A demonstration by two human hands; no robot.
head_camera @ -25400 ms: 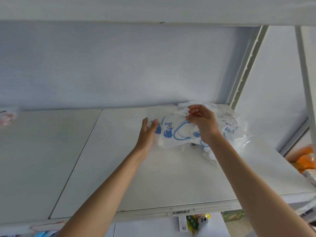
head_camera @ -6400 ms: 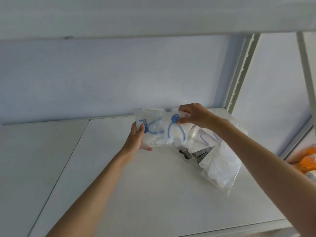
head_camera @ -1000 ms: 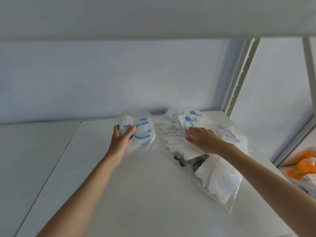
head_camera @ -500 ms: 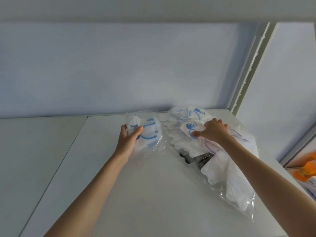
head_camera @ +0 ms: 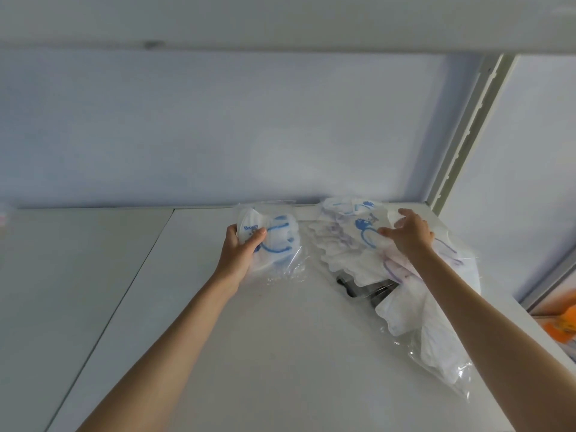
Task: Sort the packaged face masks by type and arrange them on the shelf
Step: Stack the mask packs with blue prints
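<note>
My left hand (head_camera: 240,254) grips a small bundle of packaged white masks with blue print (head_camera: 276,241), thumb on top, just above the white shelf (head_camera: 249,353). To the right lies a loose pile of packaged masks (head_camera: 349,244) in clear bags, some with blue print, some with purple. My right hand (head_camera: 408,235) rests on top of that pile with its fingers curled round the edge of a blue-print packet (head_camera: 366,227). A larger clear bag of white masks (head_camera: 436,338) trails from the pile toward the shelf's front right.
A dark object (head_camera: 364,286) lies half hidden under the pile. The shelf's back wall (head_camera: 218,135) is close behind, an upright post (head_camera: 464,132) stands at the right, and another shelf board (head_camera: 280,20) runs overhead. Orange goods (head_camera: 561,325) show beyond the right edge.
My right hand has shifted slightly back on the pile and curled onto a blue-print packet. My left hand keeps holding its bundle in much the same place.
</note>
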